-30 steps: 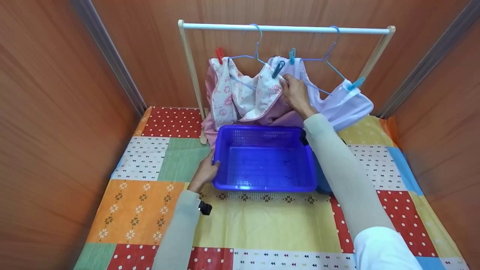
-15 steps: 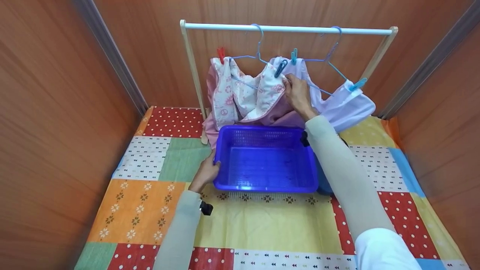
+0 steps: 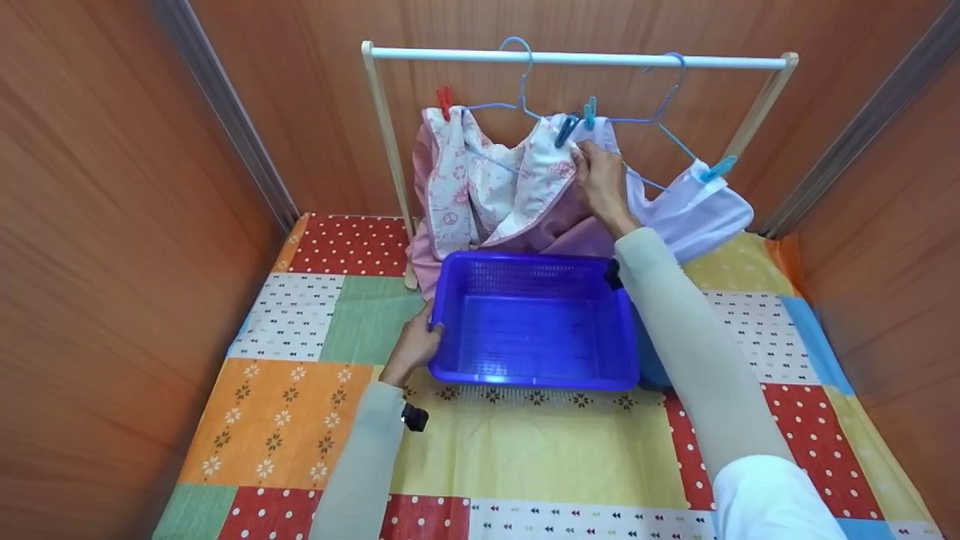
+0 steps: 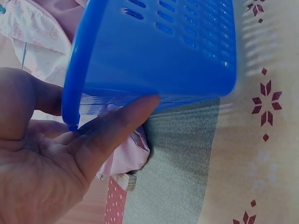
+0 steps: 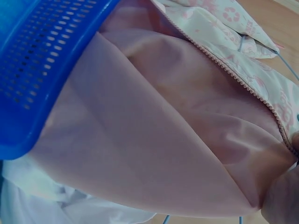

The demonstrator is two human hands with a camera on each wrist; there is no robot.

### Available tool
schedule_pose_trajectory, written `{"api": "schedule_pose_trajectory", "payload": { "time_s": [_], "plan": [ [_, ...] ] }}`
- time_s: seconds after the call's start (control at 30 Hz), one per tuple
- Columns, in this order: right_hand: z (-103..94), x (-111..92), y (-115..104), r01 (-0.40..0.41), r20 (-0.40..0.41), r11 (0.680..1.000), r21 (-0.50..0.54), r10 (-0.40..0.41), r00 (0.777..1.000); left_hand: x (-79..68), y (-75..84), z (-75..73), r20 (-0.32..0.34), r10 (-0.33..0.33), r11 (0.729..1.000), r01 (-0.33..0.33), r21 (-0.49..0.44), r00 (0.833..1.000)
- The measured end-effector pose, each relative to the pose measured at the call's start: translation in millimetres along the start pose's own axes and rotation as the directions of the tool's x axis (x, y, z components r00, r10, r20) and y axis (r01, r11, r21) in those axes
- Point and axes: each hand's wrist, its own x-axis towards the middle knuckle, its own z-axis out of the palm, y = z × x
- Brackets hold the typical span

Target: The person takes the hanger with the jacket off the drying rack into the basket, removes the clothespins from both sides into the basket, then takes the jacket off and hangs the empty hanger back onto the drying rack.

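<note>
My left hand [image 3: 411, 345] grips the left rim of a purple-blue plastic basket [image 3: 525, 337], thumb over the edge and fingers underneath. Nothing lies inside the basket. With my right hand [image 3: 602, 180] I pinch the right shoulder edge of a pink zip-up jacket [image 5: 140, 126] with a white printed lining. A red clothespin [image 3: 445, 103] and a dark blue clothespin [image 3: 568, 130] fasten it to a blue wire hanger [image 3: 529, 64], whose hook top stands above the rail. The jacket's lower part hangs behind the basket.
The white rail [image 3: 637, 58] has wooden end posts. Right of the jacket hangs a pale lavender garment [image 3: 697, 217] with teal clothespins [image 3: 720, 169]. A dark blue object [image 3: 651, 360] shows partly behind the basket's right side. Wood-look walls enclose the patchwork cloth [image 3: 540, 450].
My right hand has raised the jacket slightly, and its hanger hook has gone from resting on the rail to standing above it. My left hand keeps its grip on the basket.
</note>
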Motion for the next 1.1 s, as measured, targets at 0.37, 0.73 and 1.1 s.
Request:
{"api": "schedule_pose_trajectory", "payload": {
  "time_s": [0.37, 0.73, 1.1],
  "plan": [
    [-12.3, 4, -7, -0.039, -0.026, 0.999, 0.008, 0.040, 0.999, -2.7, 1.7, 1.5, -0.038, -0.008, 0.999, 0.009, 0.035, 0.999],
    [-20.0, 12, -11, 0.051, -0.087, 0.998, 0.040, -0.048, 0.995, -7.9, 6.9, 4.4, -0.062, -0.037, 0.998, 0.040, 0.042, 0.997],
    [-34.6, 20, -20, 0.088, -0.113, 0.995, 0.042, -0.083, 0.990, -5.9, 10.9, 6.2, -0.081, -0.046, 0.995, 0.053, 0.085, 0.996]
  ]
}}
